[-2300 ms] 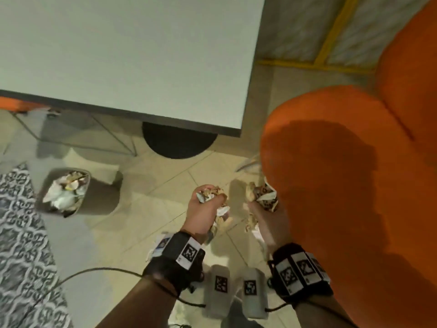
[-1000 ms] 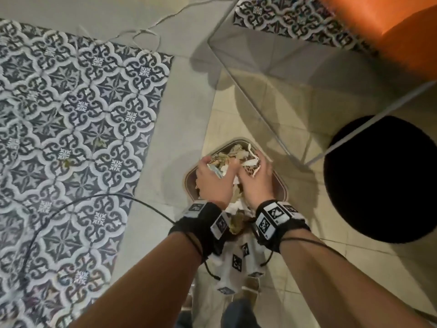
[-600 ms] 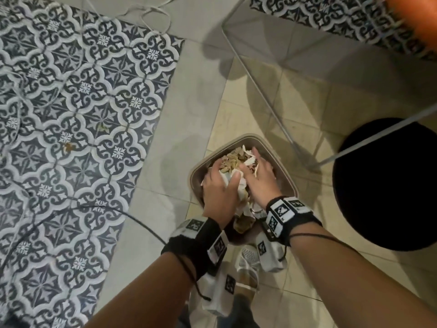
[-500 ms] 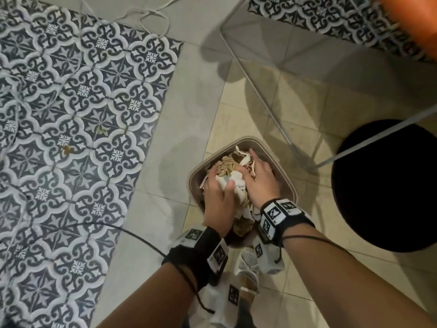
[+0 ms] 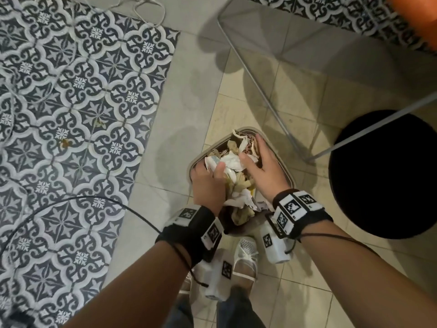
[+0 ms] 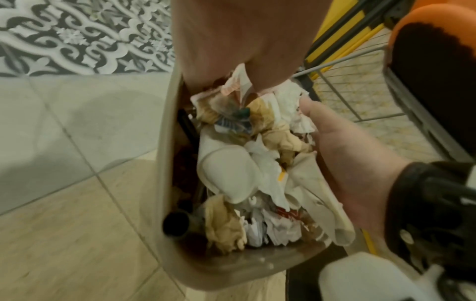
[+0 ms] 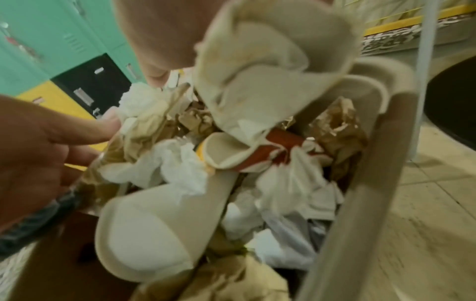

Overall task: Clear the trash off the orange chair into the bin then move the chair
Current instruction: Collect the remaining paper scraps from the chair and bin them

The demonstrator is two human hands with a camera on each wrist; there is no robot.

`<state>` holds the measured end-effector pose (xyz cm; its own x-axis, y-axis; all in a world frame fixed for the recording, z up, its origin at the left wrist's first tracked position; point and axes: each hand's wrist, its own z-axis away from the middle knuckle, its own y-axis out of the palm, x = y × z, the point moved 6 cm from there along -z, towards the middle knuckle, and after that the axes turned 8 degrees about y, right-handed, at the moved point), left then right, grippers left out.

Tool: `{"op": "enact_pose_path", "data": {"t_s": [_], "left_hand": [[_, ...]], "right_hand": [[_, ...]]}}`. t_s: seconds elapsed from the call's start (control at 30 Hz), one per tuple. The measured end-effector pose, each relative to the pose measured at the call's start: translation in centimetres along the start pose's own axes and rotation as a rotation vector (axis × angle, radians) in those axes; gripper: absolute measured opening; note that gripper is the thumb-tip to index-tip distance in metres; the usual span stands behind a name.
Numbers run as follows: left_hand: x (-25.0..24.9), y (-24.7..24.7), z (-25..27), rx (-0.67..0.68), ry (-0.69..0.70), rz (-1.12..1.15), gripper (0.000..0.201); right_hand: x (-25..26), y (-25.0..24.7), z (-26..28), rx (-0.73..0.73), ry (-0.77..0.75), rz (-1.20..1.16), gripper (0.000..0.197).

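Trash [image 5: 233, 162], crumpled napkins, brown paper and squashed paper cups, sits heaped above the rim of the bin [image 5: 287, 172], and everything here is placed from that bin. Off to its upper right, at the frame's corner, a sliver of the orange chair [image 5: 416, 17] shows, well apart; it has not been moved yet, by my reading. Right of the bin lies a round black base [image 5: 383, 174], with a thin metal frame [image 5: 255, 74] angling between. Left of the bin spreads a patterned rug [image 5: 71, 114].

Over the bin, the left hand [image 5: 208, 185] curls its fingers down into a white wad, thumb on top, likely packing it so the pile stays put. The right hand [image 5: 264, 166] lies flatter, fingers spread and pressing on the heap's far side; whether it grips anything is hard to tell. A red-and-white cup [image 7: 268, 150] lies crushed in the heap, its print unreadable. The wristbands carry only square black-and-white markers.
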<state>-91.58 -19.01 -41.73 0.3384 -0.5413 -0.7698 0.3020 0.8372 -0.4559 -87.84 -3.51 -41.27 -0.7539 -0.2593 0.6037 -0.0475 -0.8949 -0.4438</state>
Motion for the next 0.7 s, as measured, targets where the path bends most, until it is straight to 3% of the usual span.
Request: {"op": "enact_pose_path", "data": {"t_s": [0.1, 0.2, 0.27, 0.37, 0.47, 0.57, 0.7], "left_hand": [[-1.2, -0.9, 0.8, 0.073, 0.074, -0.093, 0.050], [-2.5, -1.7, 2.1, 0.152, 0.199, -0.184, 0.070], [-3.3, -1.7, 2.8, 0.199, 0.356, -0.393, 0.088], [-4.0, -0.5, 3.4, 0.233, 0.540, -0.833, 0.092], [-3.6, 0.4, 3.8, 0.262, 0.462, -0.978, 0.089], [-3.4, 1.2, 4.5, 0.241, 0.391, -0.871, 0.084], [-2.2, 2.5, 4.6, 0.323, 0.275, -0.800, 0.077]], "right_hand": [[0.3, -0.7, 0.9, -0.014, 0.014, -0.098, 0.077], [0.4, -1.2, 1.9, -0.013, 0.037, -0.121, 0.067], [0.4, -1.5, 2.5, -0.006, 0.040, -0.046, 0.057], [0.2, -1.7, 3.4, 0.053, 0.040, 0.098, 0.058], [-0.3, -1.3, 4.4, 0.121, 0.069, 0.291, 0.078], [-0.7, -0.7, 5.6, 0.161, 0.149, 0.378, 0.100], [-0.9, 0.0, 5.8, 0.109, 0.186, 0.496, 0.098]]}}
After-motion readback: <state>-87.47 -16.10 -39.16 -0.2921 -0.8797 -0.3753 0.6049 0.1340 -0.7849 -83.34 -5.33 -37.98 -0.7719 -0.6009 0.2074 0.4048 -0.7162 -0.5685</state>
